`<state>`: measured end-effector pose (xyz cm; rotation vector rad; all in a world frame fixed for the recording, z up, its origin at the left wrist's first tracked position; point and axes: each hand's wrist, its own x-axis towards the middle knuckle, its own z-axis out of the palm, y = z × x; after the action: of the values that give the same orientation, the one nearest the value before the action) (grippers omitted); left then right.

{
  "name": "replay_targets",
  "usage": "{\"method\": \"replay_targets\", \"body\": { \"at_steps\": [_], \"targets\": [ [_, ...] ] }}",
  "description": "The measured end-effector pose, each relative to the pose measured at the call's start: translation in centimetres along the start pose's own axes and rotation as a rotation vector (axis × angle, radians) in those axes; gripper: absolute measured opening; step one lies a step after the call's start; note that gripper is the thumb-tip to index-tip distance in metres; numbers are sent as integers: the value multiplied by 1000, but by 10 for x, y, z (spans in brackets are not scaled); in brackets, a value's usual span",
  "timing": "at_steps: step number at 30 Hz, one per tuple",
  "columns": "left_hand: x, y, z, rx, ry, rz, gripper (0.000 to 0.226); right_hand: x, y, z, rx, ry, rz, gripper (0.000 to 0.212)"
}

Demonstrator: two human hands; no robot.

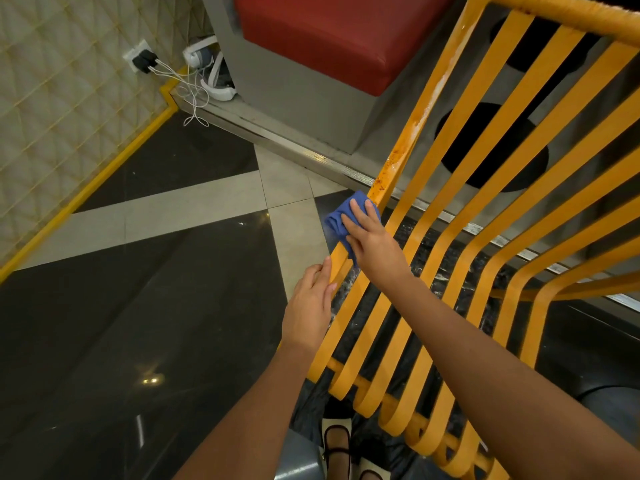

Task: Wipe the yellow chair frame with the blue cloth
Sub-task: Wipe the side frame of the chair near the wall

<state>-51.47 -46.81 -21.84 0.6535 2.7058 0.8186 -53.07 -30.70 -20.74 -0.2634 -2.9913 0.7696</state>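
The yellow chair frame (460, 216) of curved metal slats fills the right half of the view. Its leftmost slat is stained and has whitish streaks higher up. My right hand (372, 237) presses the crumpled blue cloth (341, 220) against that leftmost slat, near the bend between back and seat. My left hand (310, 306) rests just below it on the outer edge of the same slat, fingers curled around the edge. Wet drops show on the floor under the slats.
Dark glossy floor tiles with pale bands lie to the left. A grey bench base with a red cushion (332, 32) stands behind the chair. A wall socket (142, 60) with white cables and a headset (214, 77) sits in the far corner. My feet (343, 452) show below.
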Motion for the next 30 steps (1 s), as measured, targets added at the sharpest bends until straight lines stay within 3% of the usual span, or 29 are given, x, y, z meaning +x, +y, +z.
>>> {"method": "replay_targets", "body": {
  "at_steps": [4, 9, 16, 20, 27, 30],
  "targets": [
    [0, -1, 1, -21, 10, -4, 49, 2, -5, 3, 50, 54, 60, 44],
    [0, 2, 0, -19, 17, -23, 47, -15, 1, 3, 40, -3, -62, 44],
    [9, 8, -2, -75, -4, -103, 46, 9, 4, -4, 35, 45, 61, 44],
    [12, 9, -2, -28, -15, -114, 47, -3, 9, -3, -28, -22, -39, 45],
    [18, 11, 1, 223, -80, 92, 52, 13, 4, -3, 25, 62, 72, 44],
    [20, 9, 6, 267, -83, 153, 53, -1, 6, 1, 18, 20, -12, 44]
  ]
}}
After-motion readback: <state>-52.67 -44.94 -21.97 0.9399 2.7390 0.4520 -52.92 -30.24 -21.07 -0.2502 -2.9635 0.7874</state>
